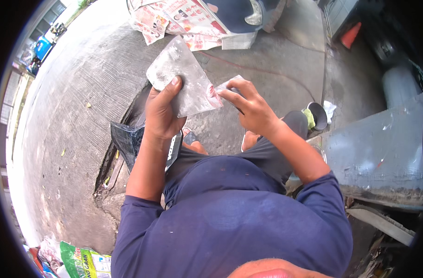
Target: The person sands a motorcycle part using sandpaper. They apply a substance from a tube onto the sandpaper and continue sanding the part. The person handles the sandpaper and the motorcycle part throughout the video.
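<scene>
My left hand grips a flat, whitish, scuffed sheet or plate, thumb on top and fingers underneath. A smear of pinkish paste lies on the sheet's right corner. At that corner my right hand pinches a small thin greyish spreader-like piece; its dark edge shows below the fingers. Whether that piece touches the paste is hard to tell. Below my left forearm, a glossy black vehicle panel bearing a Honda mark rests near my leg.
Newspaper covers part of a dark blue panel ahead. A long gap cuts the concrete floor at left. On the right stand a dark bucket with a green cloth, a grey metal panel and an orange cone.
</scene>
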The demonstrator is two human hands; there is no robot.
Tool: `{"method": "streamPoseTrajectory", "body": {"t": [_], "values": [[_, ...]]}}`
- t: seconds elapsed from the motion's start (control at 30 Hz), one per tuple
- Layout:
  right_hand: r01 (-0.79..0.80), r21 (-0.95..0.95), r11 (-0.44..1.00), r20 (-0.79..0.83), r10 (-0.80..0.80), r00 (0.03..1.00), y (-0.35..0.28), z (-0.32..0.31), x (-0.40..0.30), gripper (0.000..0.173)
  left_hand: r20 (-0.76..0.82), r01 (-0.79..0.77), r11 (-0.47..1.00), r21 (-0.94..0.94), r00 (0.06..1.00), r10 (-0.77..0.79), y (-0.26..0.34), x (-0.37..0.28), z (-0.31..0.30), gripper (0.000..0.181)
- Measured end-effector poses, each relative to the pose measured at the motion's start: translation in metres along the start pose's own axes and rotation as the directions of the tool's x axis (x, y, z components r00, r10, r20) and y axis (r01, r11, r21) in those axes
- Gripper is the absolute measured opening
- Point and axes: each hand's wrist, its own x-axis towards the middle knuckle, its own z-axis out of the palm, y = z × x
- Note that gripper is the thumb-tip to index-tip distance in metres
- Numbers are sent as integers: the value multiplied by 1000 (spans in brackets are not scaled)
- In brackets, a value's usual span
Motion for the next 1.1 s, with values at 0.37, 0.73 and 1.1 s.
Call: {"method": "streamPoseTrajectory", "body": {"t": [0.37,0.73,1.1], "values": [[207,-390,897,196,-139,971,-62,-54,44,50,-61,-116,948,297,988,140,-5,9,-11,34],[218,-169,961,11,-219,976,-35,-11,33,62,-114,-83,983,165,988,103,-5,15,3,44],[32,-152,988,-68,-43,997,-12,-11,7,56,-135,-92,960,266,982,132,-6,14,-24,38]]}}
